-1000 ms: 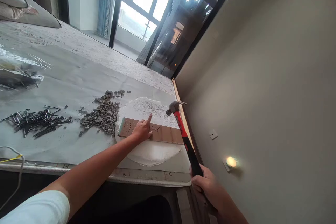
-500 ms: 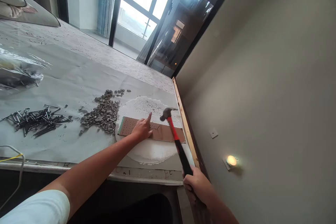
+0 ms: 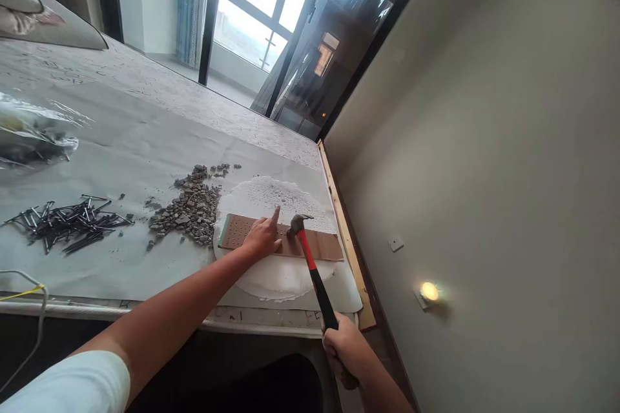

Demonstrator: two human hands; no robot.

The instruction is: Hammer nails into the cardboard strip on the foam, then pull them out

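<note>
A brown board [image 3: 320, 245] with rows of small holes at its left end lies on a round white pad [image 3: 285, 281]. My left hand [image 3: 263, 237] rests on the board, index finger stretched out away from me and thumb apart; no object shows in it. Wrapped round the black grip of a claw hammer [image 3: 309, 251] is my right hand [image 3: 343, 345]. The hammer has a red and black handle, and its head is at the board, just right of my left hand. Whether the head touches the board is hard to tell.
Left of the pad lie a heap of grey stone chips [image 3: 186, 210] and a pile of nails [image 3: 72, 222]. A clear plastic bag [image 3: 33, 132] and a cable [image 3: 41, 316] are farther left. A wooden strip [image 3: 346, 226] and a wall [image 3: 475, 161] border the right side.
My right hand and the hammer have moved left and the hammer head has come down to the board. My left hand has stayed in place.
</note>
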